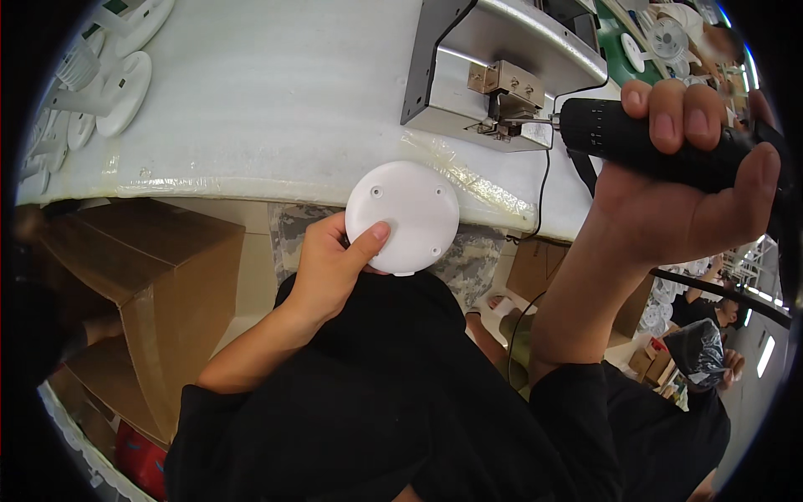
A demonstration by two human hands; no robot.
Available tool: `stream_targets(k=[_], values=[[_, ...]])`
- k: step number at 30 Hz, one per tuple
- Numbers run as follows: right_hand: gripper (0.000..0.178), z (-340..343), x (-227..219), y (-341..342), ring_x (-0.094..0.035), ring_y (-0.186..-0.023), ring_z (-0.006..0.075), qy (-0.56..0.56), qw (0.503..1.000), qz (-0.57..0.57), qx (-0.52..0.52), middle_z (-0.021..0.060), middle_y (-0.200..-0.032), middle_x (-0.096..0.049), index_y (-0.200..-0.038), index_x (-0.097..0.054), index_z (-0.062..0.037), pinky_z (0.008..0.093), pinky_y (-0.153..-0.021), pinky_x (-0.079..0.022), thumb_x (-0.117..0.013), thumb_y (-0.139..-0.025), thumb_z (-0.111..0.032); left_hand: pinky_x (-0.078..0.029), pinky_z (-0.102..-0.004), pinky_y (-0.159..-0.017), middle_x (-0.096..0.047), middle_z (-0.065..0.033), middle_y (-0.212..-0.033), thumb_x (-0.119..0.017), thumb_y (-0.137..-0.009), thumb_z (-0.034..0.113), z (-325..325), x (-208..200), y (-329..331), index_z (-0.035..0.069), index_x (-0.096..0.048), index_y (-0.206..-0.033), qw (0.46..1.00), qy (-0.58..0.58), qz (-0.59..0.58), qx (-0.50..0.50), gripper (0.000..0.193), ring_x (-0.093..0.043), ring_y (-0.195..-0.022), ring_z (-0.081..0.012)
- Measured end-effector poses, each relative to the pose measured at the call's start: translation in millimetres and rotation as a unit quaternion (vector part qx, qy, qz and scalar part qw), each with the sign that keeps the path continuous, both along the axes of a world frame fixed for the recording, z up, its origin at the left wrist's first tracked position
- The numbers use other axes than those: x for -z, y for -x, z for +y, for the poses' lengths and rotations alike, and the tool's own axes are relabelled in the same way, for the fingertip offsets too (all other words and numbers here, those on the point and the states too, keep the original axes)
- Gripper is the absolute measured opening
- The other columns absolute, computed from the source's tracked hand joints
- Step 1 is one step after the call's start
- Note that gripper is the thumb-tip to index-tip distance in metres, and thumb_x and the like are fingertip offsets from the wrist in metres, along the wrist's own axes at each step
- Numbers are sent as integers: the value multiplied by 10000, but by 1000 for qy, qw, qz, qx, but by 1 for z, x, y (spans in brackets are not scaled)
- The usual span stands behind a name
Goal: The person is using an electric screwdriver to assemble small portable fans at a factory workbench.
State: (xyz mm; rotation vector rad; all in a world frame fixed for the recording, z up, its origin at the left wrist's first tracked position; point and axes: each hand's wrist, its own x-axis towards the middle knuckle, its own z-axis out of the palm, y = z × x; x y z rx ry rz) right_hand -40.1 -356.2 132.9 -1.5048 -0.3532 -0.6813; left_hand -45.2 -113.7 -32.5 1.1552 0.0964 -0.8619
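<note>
My left hand [324, 266] grips a round white plastic cover [411, 219] by its near left edge, the thumb lying on its face. Three small screw holes show near the cover's rim, and a small tab sticks out at its near edge. In my right hand [661, 197] is a black electric screwdriver [598, 127], held sideways with the bit pointing left. The bit reaches the front outlet of a metal screw feeder [468, 113] on the table. Whether a screw sits on the tip is too small to tell.
Several white plastic parts with round bases [125, 94] stand at the far left of the white table [276, 109]. A cardboard box [180, 293] is below the left table edge. A dark cable [545, 188] hangs beside the feeder. Other people work at the right.
</note>
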Motion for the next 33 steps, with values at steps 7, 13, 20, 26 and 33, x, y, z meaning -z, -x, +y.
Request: stream_targets(k=[7,13,20,26,33], values=[[365,-1,0,2,-503,-636,94,-50,998,35,-30,-17,-760,-531,-1147,-542,-132,332,-673,-411,-523,-887,-387,-550,-219,-596,-652,-160,-855,-663,-894,165,0,0,1,-113,-607,-1010,1000,3,-6,-3,306,-627,-707,-152],[380,-2,2,1,-499,-636,84,-92,992,62,-59,-21,-766,-523,-1140,-542,-107,322,-670,-408,-535,-880,-384,-547,-217,-595,-654,-155,-848,-662,-894,166,-1,-1,3,-111,-610,-1004,1000,-5,0,-11,303,-625,-698,-147],[525,17,15,25,-492,-639,87,-96,988,89,-81,-29,-780,-522,-1246,-505,-110,308,-680,-409,-529,-865,-471,-543,-216,-589,-661,-150,-838,-665,-892,181,-3,-3,2,-111,-617,-1005,999,-30,-17,-9,318,-627,-687,-144],[550,36,42,22,-499,-635,94,-84,993,65,-61,-30,-780,-521,-1298,-461,-151,314,-672,-421,-519,-871,-493,-542,-215,-589,-666,-146,-835,-668,-890,195,-2,-4,1,-112,-618,-1011,998,-49,-39,-1,334,-628,-680,-141],[522,35,46,14,-499,-622,95,-77,991,80,-74,-27,-779,-522,-1269,-476,-162,328,-670,-440,-518,-875,-502,-534,-214,-587,-670,-142,-829,-669,-888,191,-4,-7,-3,-110,-620,-1017,997,-60,-49,19,332,-620,-665,-134]])
